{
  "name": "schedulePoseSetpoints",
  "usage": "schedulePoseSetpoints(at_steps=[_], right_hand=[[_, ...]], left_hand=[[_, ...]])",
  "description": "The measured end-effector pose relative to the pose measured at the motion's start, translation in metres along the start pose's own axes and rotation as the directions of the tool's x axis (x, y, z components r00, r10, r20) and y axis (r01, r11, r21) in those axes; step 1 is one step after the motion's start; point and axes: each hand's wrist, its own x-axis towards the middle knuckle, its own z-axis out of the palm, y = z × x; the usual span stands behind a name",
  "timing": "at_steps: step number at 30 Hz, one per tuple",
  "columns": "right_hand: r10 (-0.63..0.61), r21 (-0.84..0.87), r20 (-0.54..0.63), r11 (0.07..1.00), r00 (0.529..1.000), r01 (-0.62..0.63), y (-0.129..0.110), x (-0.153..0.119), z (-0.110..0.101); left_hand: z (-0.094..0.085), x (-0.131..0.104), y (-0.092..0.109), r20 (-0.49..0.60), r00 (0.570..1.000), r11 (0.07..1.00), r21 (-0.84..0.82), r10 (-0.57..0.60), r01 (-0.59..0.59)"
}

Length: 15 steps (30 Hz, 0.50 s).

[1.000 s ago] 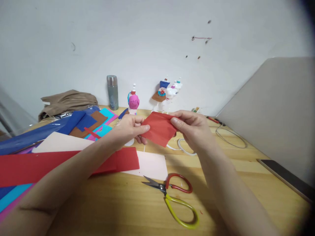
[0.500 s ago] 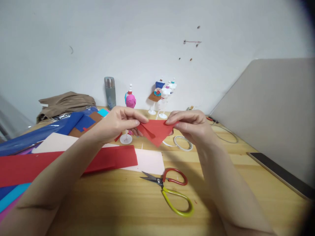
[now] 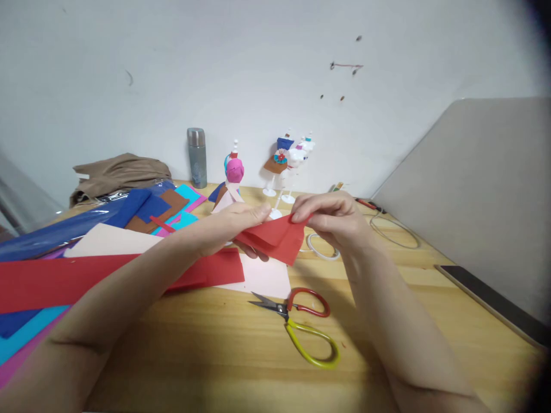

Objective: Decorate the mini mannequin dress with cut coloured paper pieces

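Observation:
Above the table, a folded piece of red crepe paper [image 3: 278,241] is stretched between both hands. My left hand [image 3: 239,226] grips its left end, thumb on top and fingers underneath. My right hand [image 3: 331,218] pinches the upper right corner between thumb and fingers. Below them lie scissors [image 3: 282,310] with one red and one yellow handle, blades a little apart. Under my left forearm runs a long red strip [image 3: 210,269] of similar material, on top of a pale pink sheet [image 3: 269,275].
Behind my hands stand small decorated mannequin stands [image 3: 235,171] and a flask [image 3: 197,158]. Coloured sheets [image 3: 172,206] and brown cloth [image 3: 123,175] lie at the left. A roll of tape [image 3: 322,246], a cable [image 3: 396,229] and a phone [image 3: 491,301] are at the right.
My left hand has turned and shifted its hold further under the red paper. The paper has gone from a downward-pointing triangle to a slanted, wider shape. The view has shifted slightly.

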Motion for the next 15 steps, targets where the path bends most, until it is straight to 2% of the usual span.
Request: schedulePoseSetpoints(at_steps=[6,15], right_hand=[[0.035,-0.009,0.078,0.999,0.996,-0.034,-0.0006,-0.0013,-0.0006],[0.038,-0.039,0.179,0.999,0.983,-0.032,0.0033,-0.0001,-0.0059]], left_hand=[[0.0046,0.0033,-0.0061,0.135,0.991,1.000,0.017,-0.025,0.023],[0.0068,0.0057,-0.0103,0.114,0.993,1.000,-0.023,0.020,-0.018]])
